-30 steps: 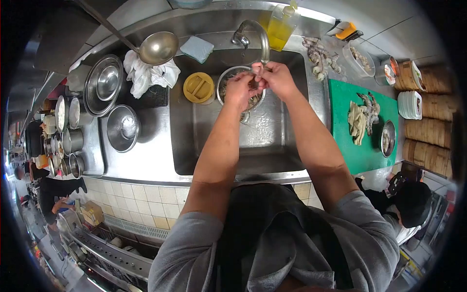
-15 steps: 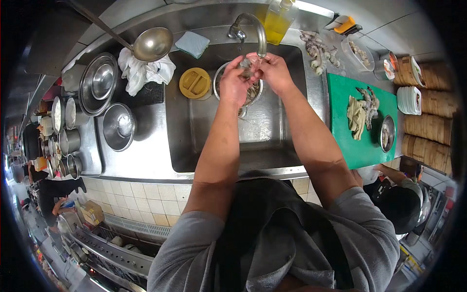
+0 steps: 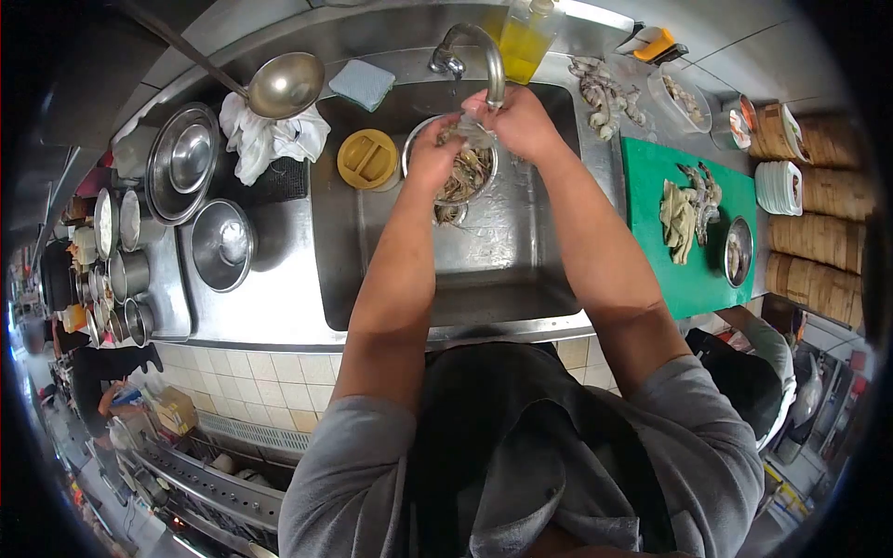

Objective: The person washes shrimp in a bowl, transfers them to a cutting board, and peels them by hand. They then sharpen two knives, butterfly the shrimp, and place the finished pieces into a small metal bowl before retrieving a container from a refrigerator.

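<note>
Over a metal bowl of shrimp (image 3: 468, 181) in the sink (image 3: 493, 246), both hands meet at a greyish, translucent shrimp (image 3: 476, 133). My left hand (image 3: 433, 156) pinches one side of it above the bowl's left part. The other side is between the fingers of my right hand (image 3: 521, 123), close under the faucet (image 3: 495, 65). Some shrimp pieces lie in the sink against the bowl's lower edge. A round yellow lid (image 3: 367, 159) sits left of the bowl.
A green cutting board (image 3: 688, 284) on the right bears a cloth (image 3: 676, 221), shrimp and a small metal bowl (image 3: 738, 251). Left are an empty metal bowl (image 3: 223, 244), a ladle (image 3: 286, 86) and white cloths (image 3: 256, 144). Co-workers stand at lower right (image 3: 744, 372) and far left.
My left hand has moved slightly left and down, showing more of the shrimp in the bowl. My right hand has risen a little. The co-worker at lower right has shifted.
</note>
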The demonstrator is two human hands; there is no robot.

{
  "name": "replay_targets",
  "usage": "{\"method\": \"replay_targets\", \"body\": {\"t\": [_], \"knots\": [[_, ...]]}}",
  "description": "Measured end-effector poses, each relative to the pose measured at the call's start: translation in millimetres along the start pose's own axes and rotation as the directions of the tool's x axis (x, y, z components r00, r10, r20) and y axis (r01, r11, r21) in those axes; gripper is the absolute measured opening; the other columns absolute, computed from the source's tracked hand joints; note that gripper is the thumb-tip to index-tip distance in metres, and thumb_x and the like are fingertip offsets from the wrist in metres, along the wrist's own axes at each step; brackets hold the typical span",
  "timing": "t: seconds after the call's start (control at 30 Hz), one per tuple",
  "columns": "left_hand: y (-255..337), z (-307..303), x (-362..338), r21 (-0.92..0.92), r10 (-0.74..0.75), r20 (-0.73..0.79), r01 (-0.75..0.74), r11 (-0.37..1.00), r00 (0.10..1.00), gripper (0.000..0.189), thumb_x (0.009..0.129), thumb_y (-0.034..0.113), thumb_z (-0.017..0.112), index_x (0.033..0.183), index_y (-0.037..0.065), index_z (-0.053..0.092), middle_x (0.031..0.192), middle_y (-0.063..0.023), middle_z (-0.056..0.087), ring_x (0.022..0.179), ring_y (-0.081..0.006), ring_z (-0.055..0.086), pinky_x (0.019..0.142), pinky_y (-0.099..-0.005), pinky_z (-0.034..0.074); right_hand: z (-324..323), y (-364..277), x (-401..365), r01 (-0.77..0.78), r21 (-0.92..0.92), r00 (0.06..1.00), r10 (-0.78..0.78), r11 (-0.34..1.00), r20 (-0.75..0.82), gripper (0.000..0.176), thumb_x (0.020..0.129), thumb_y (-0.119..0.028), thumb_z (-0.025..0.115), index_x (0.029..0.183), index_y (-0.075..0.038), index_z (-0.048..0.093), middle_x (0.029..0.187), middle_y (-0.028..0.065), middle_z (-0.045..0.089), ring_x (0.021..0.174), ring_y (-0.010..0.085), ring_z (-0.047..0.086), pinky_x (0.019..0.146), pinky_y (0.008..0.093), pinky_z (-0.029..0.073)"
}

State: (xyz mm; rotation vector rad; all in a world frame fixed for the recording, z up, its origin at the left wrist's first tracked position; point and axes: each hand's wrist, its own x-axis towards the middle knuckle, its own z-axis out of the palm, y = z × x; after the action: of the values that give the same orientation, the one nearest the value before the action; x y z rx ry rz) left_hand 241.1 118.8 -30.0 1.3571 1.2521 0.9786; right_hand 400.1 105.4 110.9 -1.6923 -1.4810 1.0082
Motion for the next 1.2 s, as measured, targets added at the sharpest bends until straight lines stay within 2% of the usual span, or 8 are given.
{"method": "replay_targets", "body": {"t": [0.17, 0.4, 0.47, 0.63, 0.8, 1.13, 1.17, 1.2], "knots": [[52.5, -6.6, -17.3, -0.416, -0.099, 0.149, 0.154, 0.896, 0.984, 0.021, 0.096, 0.017, 0.062, 0.107, 0.000, 0.066, 0.087, -0.0049, 0.067, 0.075, -0.0155, 0.064, 0.071, -0.0298, 0.053, -10.9, 20.6, 1.0, -0.178, 0.315, 0.954, 0.085, 0.932, 0.289, 0.022, 0.089, -0.020, 0.071, 0.103, -0.002, 0.071, 0.082, 0.0009, 0.067, 0.071, 0.0085, 0.056, 0.067, 0.0274, 0.047], [80.2, -0.6, -25.3, -0.530, -0.225, 0.205, 0.301, 0.793, 0.953, 0.022, 0.095, 0.018, 0.064, 0.104, -0.002, 0.066, 0.085, -0.0071, 0.067, 0.072, -0.0144, 0.063, 0.064, -0.0292, 0.054, 27.3, 69.4, 6.4, -0.099, 0.342, 0.995, 0.083, 0.934, 0.061, 0.024, 0.095, -0.025, 0.064, 0.104, -0.003, 0.065, 0.089, 0.0025, 0.066, 0.075, 0.0107, 0.056, 0.069, 0.0278, 0.045], [80.5, 2.3, -20.4, -0.228, -0.135, -0.027, 0.126, 0.965, 0.990, 0.023, 0.092, 0.018, 0.067, 0.102, -0.002, 0.070, 0.088, -0.0093, 0.070, 0.069, -0.0138, 0.065, 0.061, -0.0260, 0.055, 28.7, 51.1, -5.5, -0.129, 0.199, 0.992, 0.125, 0.972, 0.031, 0.024, 0.095, -0.023, 0.059, 0.106, -0.002, 0.060, 0.095, 0.0112, 0.068, 0.082, 0.0205, 0.064, 0.073, 0.0344, 0.049], [74.0, -4.9, -10.4, 0.066, -0.129, 0.031, 0.127, 0.990, 0.991, 0.021, 0.092, 0.014, 0.066, 0.096, -0.005, 0.072, 0.077, -0.0062, 0.069, 0.065, -0.0122, 0.064, 0.059, -0.0255, 0.053, 24.3, 12.8, -23.1, -0.049, -0.347, 0.989, 0.094, 0.937, 0.113, 0.033, 0.087, -0.014, 0.053, 0.117, 0.000, 0.056, 0.111, 0.0250, 0.064, 0.107, 0.0409, 0.060, 0.092, 0.0471, 0.048], [70.1, -6.0, -11.0, 0.398, 0.003, -0.022, 0.006, 0.917, 1.000, 0.021, 0.082, 0.022, 0.069, 0.086, 0.002, 0.075, 0.067, -0.0141, 0.069, 0.059, -0.0209, 0.067, 0.060, -0.0351, 0.051, 33.9, 19.0, -28.3, 0.017, -0.435, 0.998, 0.015, 0.900, 0.069, 0.031, 0.087, -0.016, 0.056, 0.115, -0.003, 0.055, 0.106, 0.0213, 0.067, 0.101, 0.0373, 0.065, 0.087, 0.0461, 0.052], [28.9, -15.8, -12.2, 0.382, -0.027, 0.034, 0.012, 0.924, 0.999, 0.026, 0.082, 0.024, 0.064, 0.086, 0.000, 0.071, 0.070, -0.0118, 0.069, 0.063, -0.0209, 0.066, 0.063, -0.0347, 0.051, 22.8, 33.2, -26.5, 0.099, -0.346, 0.960, 0.002, 0.933, 0.279, 0.043, 0.086, -0.016, 0.058, 0.125, 0.001, 0.057, 0.116, 0.0213, 0.065, 0.108, 0.0360, 0.063, 0.094, 0.0424, 0.049], [29.5, -11.4, -15.0, -0.107, -0.281, 0.079, 0.288, 0.952, 0.956, 0.027, 0.085, 0.025, 0.063, 0.094, 0.000, 0.070, 0.075, -0.0105, 0.069, 0.067, -0.0194, 0.066, 0.064, -0.0344, 0.051, 18.9, 29.1, -25.2, 0.093, -0.330, 0.949, 0.017, 0.939, 0.316, 0.049, 0.086, -0.014, 0.059, 0.133, 0.001, 0.053, 0.116, 0.0225, 0.065, 0.107, 0.0354, 0.064, 0.095, 0.0401, 0.049], [32.8, -6.9, -19.9, -0.538, -0.462, 0.240, 0.514, 0.669, 0.854, 0.030, 0.088, 0.025, 0.062, 0.101, 0.000, 0.068, 0.081, -0.0092, 0.068, 0.071, -0.0179, 0.066, 0.064, -0.0341, 0.051, 15.2, 23.5, -26.7, 0.093, -0.329, 0.949, 0.017, 0.940, 0.315, 0.049, 0.086, -0.014, 0.059, 0.133, 0.001, 0.053, 0.116, 0.0225, 0.065, 0.107, 0.0354, 0.064, 0.095, 0.0401, 0.049]]}}
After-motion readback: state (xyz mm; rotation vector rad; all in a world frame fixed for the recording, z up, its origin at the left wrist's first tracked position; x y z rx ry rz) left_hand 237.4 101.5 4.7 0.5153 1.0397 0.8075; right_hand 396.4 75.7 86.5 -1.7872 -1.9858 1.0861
